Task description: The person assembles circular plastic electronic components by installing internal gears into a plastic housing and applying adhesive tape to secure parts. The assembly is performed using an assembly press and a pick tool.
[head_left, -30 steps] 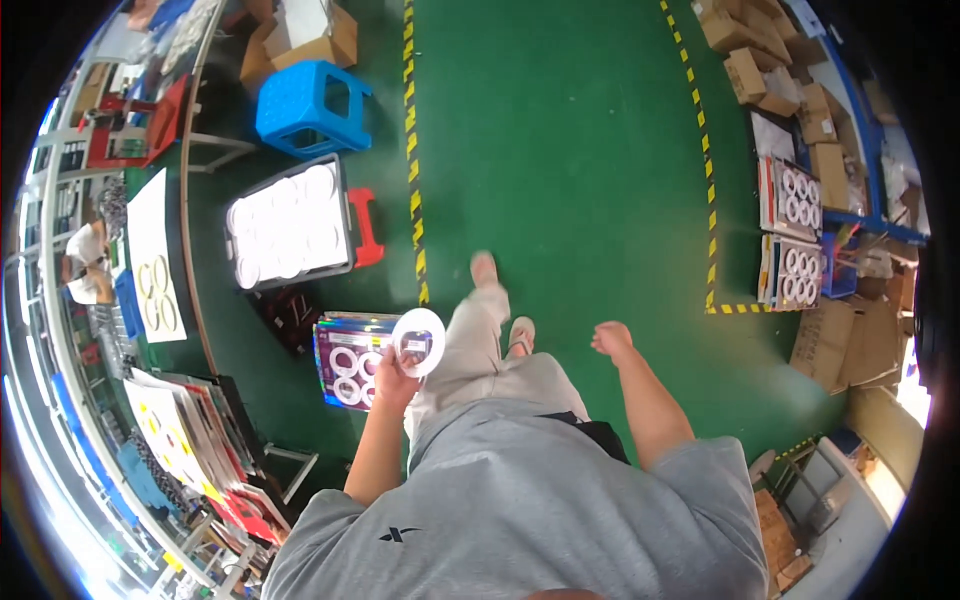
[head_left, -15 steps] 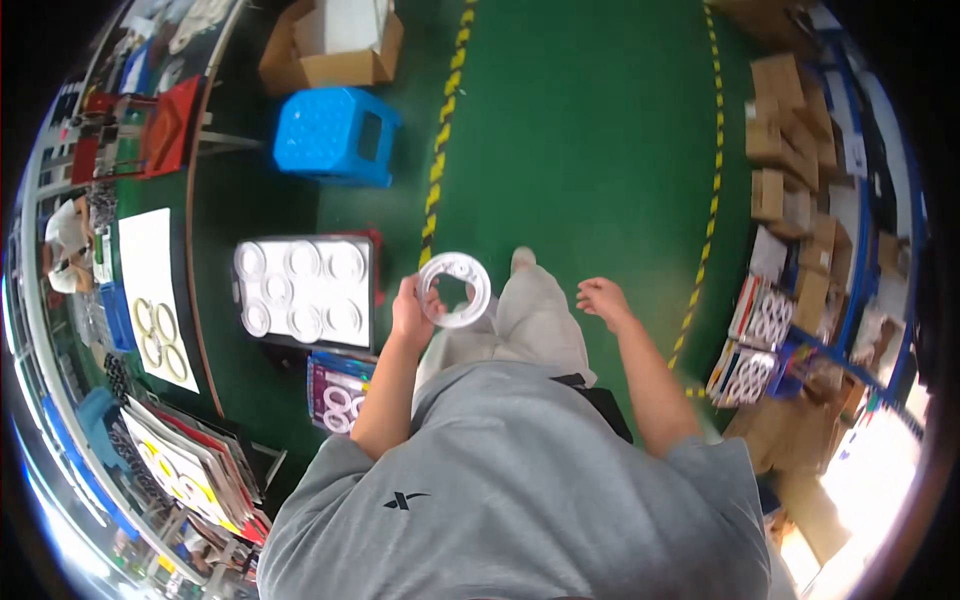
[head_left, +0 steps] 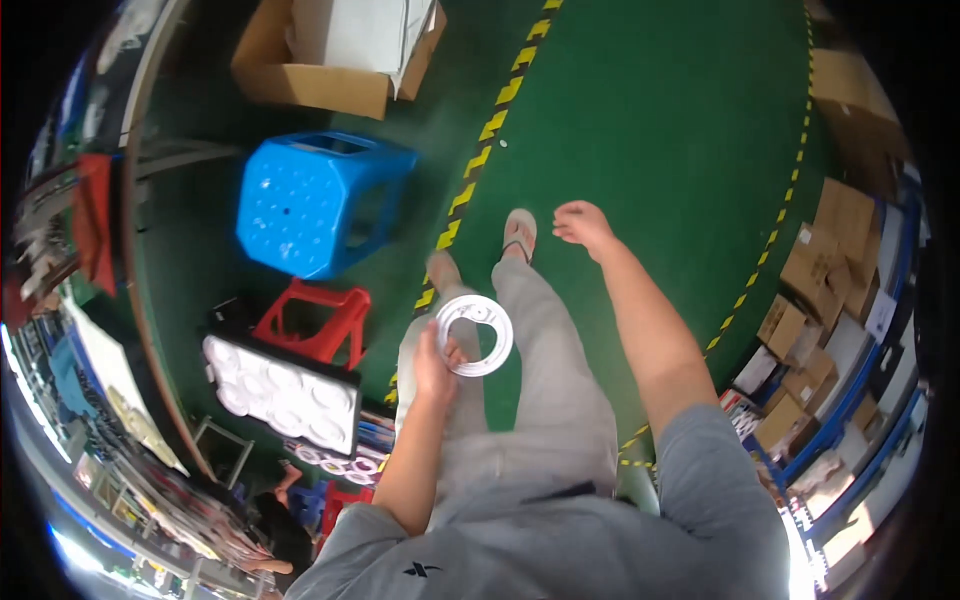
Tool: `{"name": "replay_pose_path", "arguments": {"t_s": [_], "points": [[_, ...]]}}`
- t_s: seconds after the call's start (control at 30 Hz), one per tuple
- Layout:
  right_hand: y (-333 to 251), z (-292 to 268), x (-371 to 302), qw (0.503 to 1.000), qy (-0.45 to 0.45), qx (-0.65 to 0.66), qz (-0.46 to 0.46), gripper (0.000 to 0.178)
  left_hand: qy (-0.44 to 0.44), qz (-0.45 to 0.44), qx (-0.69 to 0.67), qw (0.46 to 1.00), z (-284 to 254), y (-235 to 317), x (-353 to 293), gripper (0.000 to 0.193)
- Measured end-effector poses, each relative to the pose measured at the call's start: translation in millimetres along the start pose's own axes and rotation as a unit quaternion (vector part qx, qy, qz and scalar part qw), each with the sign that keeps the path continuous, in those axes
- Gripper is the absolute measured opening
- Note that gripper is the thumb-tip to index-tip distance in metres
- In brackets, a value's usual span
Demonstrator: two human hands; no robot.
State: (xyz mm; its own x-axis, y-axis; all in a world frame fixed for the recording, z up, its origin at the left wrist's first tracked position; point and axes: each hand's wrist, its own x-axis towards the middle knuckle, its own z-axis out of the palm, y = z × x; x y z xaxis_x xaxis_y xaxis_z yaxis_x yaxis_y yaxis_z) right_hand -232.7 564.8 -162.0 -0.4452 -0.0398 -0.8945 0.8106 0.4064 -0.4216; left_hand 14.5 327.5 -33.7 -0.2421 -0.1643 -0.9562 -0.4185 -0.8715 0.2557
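Note:
My left hand (head_left: 432, 365) is closed on the left side of a white ring-shaped part (head_left: 503, 340), fingers curled through its middle. The ring has a wide round hole and some small details along its upper inner edge; I cannot make out what exactly it is. It is held in front of my legs, above the floor. My right hand (head_left: 582, 226) hangs further forward and to the right over the green floor, with nothing seen in it. Its fingers are loosely bent and a little apart.
At the left stand a blue plastic stool (head_left: 295, 205), a red stool (head_left: 340, 322) and a tray of white round parts (head_left: 285, 390). A cardboard box (head_left: 330, 88) lies far left. Yellow-black tape (head_left: 487, 130) crosses the floor. Boxes (head_left: 815, 265) fill the right-hand shelves.
I have walked forward, so the blue stool and the cardboard box appear nearer. My right arm has swung forward. The ring stays in my left hand.

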Motion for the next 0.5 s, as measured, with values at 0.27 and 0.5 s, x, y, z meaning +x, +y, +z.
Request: {"name": "replay_pose_path", "arguments": {"t_s": [0.27,0.5], "points": [[10,61,295,0.989,0.06,-0.114,-0.066,0.048,0.012,0.005,0.074,0.997,45,-21,118,0.03],[32,99,431,0.946,0.169,-0.262,-0.094,0.06,0.042,-0.028,0.008,0.999,51,10,128,0.031]]}}
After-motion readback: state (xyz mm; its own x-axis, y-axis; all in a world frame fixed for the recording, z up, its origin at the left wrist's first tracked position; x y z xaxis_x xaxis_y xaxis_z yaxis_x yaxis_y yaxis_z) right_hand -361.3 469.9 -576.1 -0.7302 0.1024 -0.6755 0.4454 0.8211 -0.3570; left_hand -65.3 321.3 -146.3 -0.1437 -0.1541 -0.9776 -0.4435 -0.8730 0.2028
